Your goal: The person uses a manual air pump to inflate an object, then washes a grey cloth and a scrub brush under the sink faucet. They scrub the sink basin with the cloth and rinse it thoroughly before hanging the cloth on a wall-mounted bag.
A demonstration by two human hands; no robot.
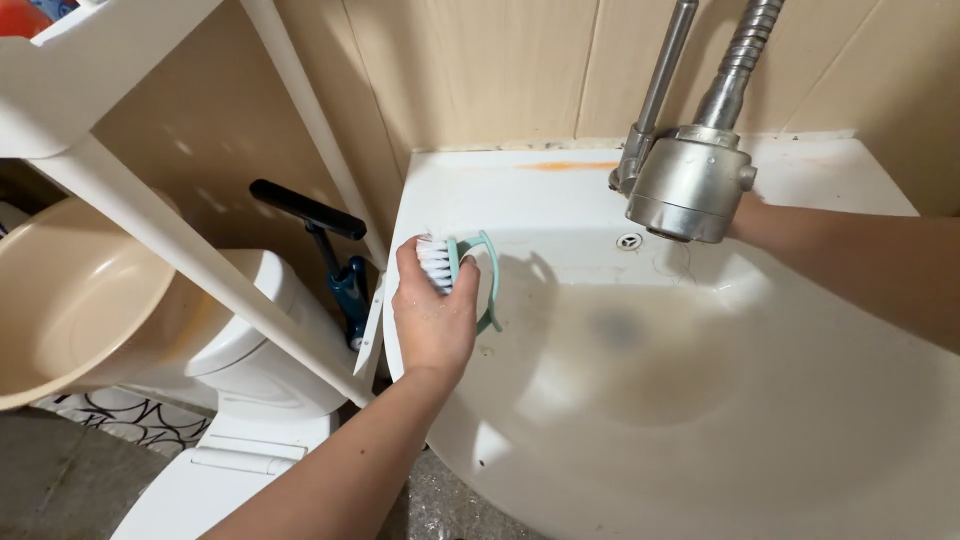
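My left hand [432, 310] grips a teal scrub brush [470, 270] with white bristles, held against the left rim of the white sink [700, 420]. The bristles point up and left, toward the sink's edge. My right forearm [860, 265] reaches in from the right behind the metal faucet head [690, 185]. The hand itself is hidden behind that faucet head, so what it holds cannot be seen.
A flexible metal hose [740, 60] and pipe rise from the faucet. An orange stain [570, 166] marks the sink's back ledge. Left of the sink stand a white toilet [270, 330], a dark plunger handle [310, 210], a beige basin [70, 300] and a white rack frame [190, 250].
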